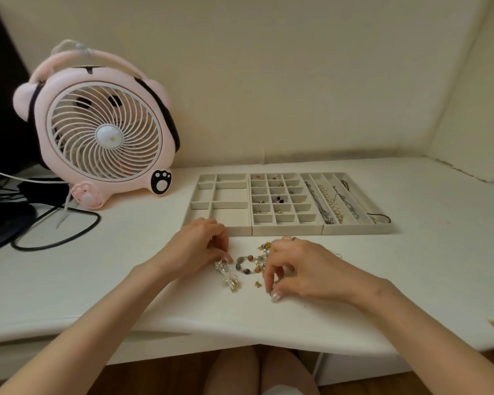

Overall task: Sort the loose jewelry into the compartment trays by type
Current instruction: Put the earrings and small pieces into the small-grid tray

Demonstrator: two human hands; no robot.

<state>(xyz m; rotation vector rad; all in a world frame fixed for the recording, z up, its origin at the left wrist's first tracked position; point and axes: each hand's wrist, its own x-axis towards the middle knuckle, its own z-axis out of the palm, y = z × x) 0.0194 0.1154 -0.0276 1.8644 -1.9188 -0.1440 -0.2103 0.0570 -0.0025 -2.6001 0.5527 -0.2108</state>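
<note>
left hand (200, 246) curled by brooch (228, 276), grip can't tell | right hand (300, 266) fingertips pinched together beside bracelet (247, 265)

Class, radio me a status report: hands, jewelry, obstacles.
Left hand, right hand at loose jewelry, grips unclear. Beaded bracelet, silver brooch unsorted on desk. Trays close behind, nothing between.
</note>
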